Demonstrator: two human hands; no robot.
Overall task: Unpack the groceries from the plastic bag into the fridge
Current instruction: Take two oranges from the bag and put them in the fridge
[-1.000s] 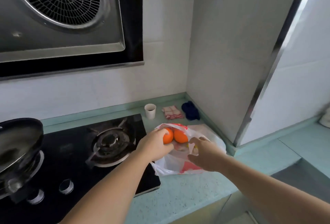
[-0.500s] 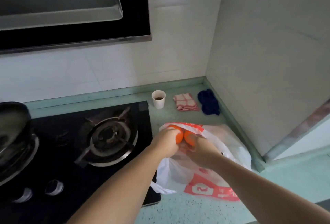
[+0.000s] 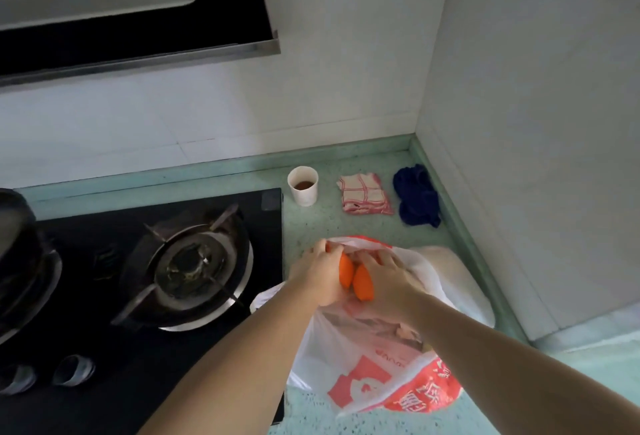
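A dark pan sits at the far left edge, at nine o'clock, on the black gas hob, whose burner lies beside it toward centre. At the middle of the pale green counter, the left hand curls its grip around an orange fruit at the mouth of the plastic bag — the right hand is clamped on a second orange fruit, the two touching. The white bag with red print slumps on the counter toward five o'clock, just beside the hob's edge. At twelve o'clock from the hands stand a paper cup holding dark liquid, a checked cloth and — nearest the corner — a blue cloth.
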